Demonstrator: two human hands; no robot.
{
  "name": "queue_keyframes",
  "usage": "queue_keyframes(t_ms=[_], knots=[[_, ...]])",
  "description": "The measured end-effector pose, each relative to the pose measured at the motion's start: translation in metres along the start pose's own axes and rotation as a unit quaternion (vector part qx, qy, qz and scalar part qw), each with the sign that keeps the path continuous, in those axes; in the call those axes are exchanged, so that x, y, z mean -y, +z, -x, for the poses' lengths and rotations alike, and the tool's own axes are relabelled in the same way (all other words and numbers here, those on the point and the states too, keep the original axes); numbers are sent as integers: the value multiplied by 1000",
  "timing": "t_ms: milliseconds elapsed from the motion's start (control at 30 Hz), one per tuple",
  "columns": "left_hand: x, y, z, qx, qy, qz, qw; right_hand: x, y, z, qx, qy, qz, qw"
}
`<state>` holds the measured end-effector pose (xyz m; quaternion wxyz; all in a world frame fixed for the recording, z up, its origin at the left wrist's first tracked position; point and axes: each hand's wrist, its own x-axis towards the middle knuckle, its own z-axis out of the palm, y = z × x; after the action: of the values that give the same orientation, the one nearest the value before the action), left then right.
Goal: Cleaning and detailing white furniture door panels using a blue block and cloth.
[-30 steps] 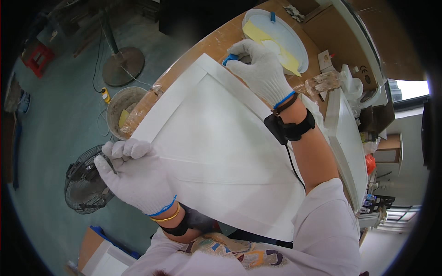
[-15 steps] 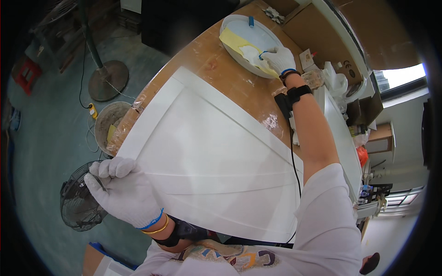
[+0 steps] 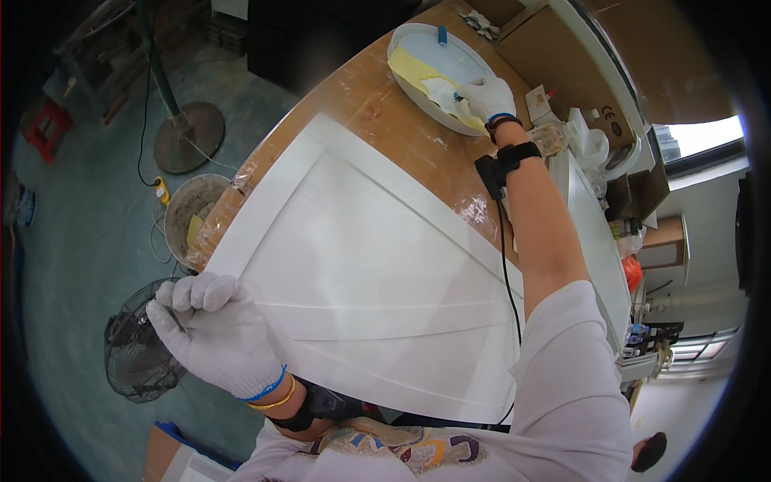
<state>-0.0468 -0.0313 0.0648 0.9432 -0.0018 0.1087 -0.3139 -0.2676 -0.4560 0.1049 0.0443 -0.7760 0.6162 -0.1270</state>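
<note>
My right hand (image 3: 488, 100), in a white knit glove, is at the near right side of a shallow white oval basin (image 3: 480, 58). Its fingers are closed around a small blue thing (image 3: 458, 97), mostly hidden by the glove. Beside them in the basin lies a yellow sheet (image 3: 408, 67) with a white patch (image 3: 438, 88) over its near part. A large white panel (image 3: 377, 241) with a raised border lies before me. At its left end is my gloved left hand (image 3: 221, 333), palm up, fingers curled and thumb apart, with nothing seen in it.
The basin and panel rest on a brown table (image 3: 369, 108). Cardboard (image 3: 554, 56), a clear bottle (image 3: 550, 138) and white containers (image 3: 590, 140) line the right side. A bucket (image 3: 189, 210) and a fan (image 3: 136, 345) stand to the left. A black cable (image 3: 507, 265) hangs from my right wrist.
My right hand has shifted very slightly at the basin, and its forearm and cable have moved a little left. The left hand stays in place.
</note>
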Motion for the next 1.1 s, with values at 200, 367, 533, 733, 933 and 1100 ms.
queue_keyframes(t_ms=[200, 367, 533, 733, 933, 1100], knots=[[-2, 1, -1, -10, 0, 9, 1000, 6, 3, 2, -26, 60, -105, 992], [1, 0, 2, -1, 7, 15, 1000, 20, 7, 18, -8, -35, 13, 999], [1, -1, 0, 29, -18, 22, 999, 54, -16, 43, -76, -90, -13, 993], [-2, -1, 1, 28, -16, 20, 999, 137, -9, 127, 123, -253, -312, 908], [-1, 0, 1, 31, -13, 20, 999, 156, 1, 143, 119, -380, -228, 888], [0, -1, 1, 33, -20, 26, 999, 158, 4, 145, 101, -406, -192, 888]])
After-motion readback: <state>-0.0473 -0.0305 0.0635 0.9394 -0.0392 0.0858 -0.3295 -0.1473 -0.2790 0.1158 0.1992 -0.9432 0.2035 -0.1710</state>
